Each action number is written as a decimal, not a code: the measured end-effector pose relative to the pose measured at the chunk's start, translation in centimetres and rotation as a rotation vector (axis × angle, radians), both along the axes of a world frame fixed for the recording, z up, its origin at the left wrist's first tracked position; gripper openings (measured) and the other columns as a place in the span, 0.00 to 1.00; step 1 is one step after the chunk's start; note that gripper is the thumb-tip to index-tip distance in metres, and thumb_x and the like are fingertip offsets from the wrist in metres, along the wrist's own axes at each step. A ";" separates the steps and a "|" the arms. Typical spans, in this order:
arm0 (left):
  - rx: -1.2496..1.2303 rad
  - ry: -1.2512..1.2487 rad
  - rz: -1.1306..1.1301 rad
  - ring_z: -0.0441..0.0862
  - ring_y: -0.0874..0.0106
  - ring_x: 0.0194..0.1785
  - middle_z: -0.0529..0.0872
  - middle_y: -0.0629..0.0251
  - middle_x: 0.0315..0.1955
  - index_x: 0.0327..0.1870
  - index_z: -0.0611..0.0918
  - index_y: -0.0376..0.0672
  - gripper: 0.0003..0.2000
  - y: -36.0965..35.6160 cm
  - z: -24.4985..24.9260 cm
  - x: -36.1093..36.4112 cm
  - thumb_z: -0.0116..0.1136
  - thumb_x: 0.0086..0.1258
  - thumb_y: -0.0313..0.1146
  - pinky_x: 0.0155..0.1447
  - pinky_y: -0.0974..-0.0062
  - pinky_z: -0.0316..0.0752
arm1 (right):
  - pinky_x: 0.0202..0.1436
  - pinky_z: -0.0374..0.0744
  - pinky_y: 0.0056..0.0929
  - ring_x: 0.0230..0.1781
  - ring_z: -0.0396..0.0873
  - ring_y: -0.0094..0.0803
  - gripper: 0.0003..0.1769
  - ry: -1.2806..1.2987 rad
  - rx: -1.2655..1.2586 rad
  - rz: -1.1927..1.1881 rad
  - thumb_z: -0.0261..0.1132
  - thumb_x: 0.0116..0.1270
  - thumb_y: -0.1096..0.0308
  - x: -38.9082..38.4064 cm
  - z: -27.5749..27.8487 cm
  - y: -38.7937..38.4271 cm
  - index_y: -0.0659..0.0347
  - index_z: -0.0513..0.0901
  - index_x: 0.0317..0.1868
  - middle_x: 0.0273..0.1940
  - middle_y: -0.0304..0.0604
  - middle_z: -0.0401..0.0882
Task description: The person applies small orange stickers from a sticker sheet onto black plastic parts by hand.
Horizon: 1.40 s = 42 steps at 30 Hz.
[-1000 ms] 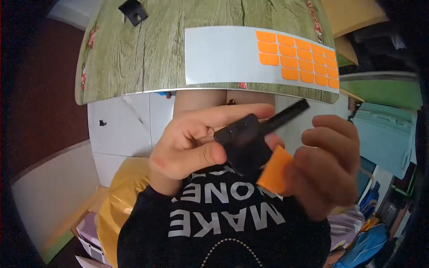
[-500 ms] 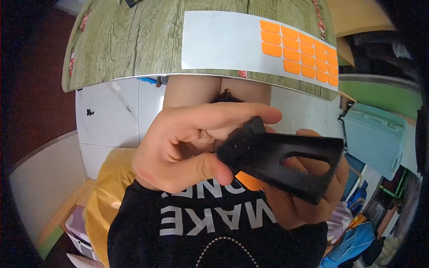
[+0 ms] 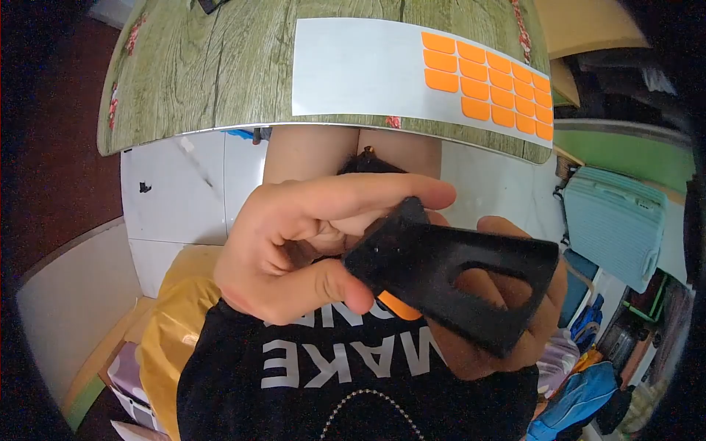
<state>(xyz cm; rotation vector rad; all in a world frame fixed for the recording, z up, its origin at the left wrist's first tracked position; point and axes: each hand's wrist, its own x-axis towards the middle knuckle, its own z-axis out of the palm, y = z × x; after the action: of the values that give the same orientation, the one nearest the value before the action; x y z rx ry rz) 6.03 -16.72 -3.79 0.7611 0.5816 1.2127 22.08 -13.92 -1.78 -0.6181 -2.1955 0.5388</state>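
A black L-shaped plastic piece [image 3: 390, 257] with a long rounded slot in its flat plate is held up in front of my shirt. My left hand [image 3: 272, 250] grips its narrow end between thumb and fingers. Behind the slotted plate, my right hand [image 3: 548, 323] supports the wide end, and its fingers show through the slot. An orange sticker [image 3: 401, 305] peeks out beneath the black piece near my left thumb; what it is attached to is partly hidden. On the table lies a white backing sheet [image 3: 353, 66] with rows of orange stickers [image 3: 474, 88] at its right side.
The wood-patterned table [image 3: 191, 73] stands beyond my knees, with a dark object [image 3: 212, 5] at its far edge. To the right are a light-green suitcase [image 3: 614, 224] and a blue bag [image 3: 573, 404]. A golden-yellow cloth [image 3: 173, 331] lies at the left.
The black piece has tilted, its slotted end dropping slightly and shifting left together with my right hand. Less of the orange sticker shows beneath it. Both hands keep their hold.
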 end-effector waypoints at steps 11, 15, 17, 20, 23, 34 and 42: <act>-0.014 0.147 0.155 0.79 0.64 0.34 0.80 0.45 0.34 0.50 0.70 0.22 0.31 0.3 0.2 0.1 0.61 0.52 0.42 0.39 0.76 0.73 | 0.29 0.69 0.27 0.25 0.67 0.29 0.18 0.146 -0.122 0.101 0.68 0.42 0.70 1.2 -1.1 1.5 0.60 0.79 0.37 0.31 0.38 0.78; 0.095 -0.009 0.150 0.79 0.68 0.42 0.79 0.49 0.43 0.54 0.68 0.25 0.29 0.4 -1.6 -0.2 0.64 0.52 0.31 0.45 0.82 0.72 | 0.28 0.68 0.25 0.24 0.66 0.27 0.17 0.206 -0.151 0.133 0.68 0.41 0.70 0.0 -2.0 3.3 0.61 0.80 0.37 0.30 0.37 0.78; 0.129 -0.057 0.149 0.79 0.69 0.44 0.78 0.51 0.46 0.55 0.68 0.26 0.29 0.5 -1.7 -0.2 0.65 0.52 0.27 0.47 0.83 0.72 | 0.28 0.67 0.25 0.23 0.65 0.26 0.17 0.238 -0.171 0.152 0.68 0.41 0.70 -0.5 -2.2 3.2 0.62 0.80 0.36 0.29 0.36 0.78; 0.122 0.036 0.313 0.79 0.68 0.44 0.78 0.51 0.46 0.55 0.69 0.26 0.29 0.2 -1.4 0.3 0.66 0.51 0.30 0.48 0.83 0.71 | 0.27 0.66 0.24 0.22 0.64 0.25 0.17 0.291 -0.209 0.172 0.68 0.41 0.70 -1.2 -2.9 3.9 0.62 0.80 0.36 0.28 0.35 0.78; 0.125 0.075 0.354 0.79 0.68 0.44 0.79 0.51 0.46 0.54 0.70 0.27 0.29 0.3 -1.1 0.3 0.66 0.51 0.31 0.48 0.82 0.71 | 0.28 0.66 0.23 0.24 0.64 0.24 0.16 0.318 -0.153 0.098 0.68 0.42 0.69 -1.5 -2.9 3.3 0.61 0.81 0.36 0.29 0.34 0.78; 0.123 0.054 0.271 0.79 0.65 0.45 0.78 0.48 0.46 0.53 0.70 0.27 0.28 0.6 -2.9 -0.2 0.64 0.52 0.31 0.51 0.77 0.72 | 0.38 0.63 0.26 0.34 0.65 0.25 0.13 -0.034 0.667 -0.264 0.65 0.48 0.67 -0.4 -3.5 3.4 0.45 0.81 0.38 0.43 0.29 0.75; 0.173 0.026 0.213 0.78 0.61 0.47 0.77 0.44 0.46 0.53 0.70 0.27 0.24 1.0 -4.3 -0.1 0.59 0.54 0.27 0.52 0.72 0.72 | 0.42 0.64 0.31 0.38 0.67 0.25 0.15 -0.137 0.733 -0.359 0.67 0.47 0.62 0.0 -5.3 4.1 0.44 0.82 0.39 0.43 0.30 0.72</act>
<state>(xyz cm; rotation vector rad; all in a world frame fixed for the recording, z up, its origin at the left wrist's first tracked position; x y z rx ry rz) 5.91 -15.76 -8.09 0.8781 0.5954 1.4657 22.04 -9.81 -7.06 -0.6236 -2.1269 -0.4942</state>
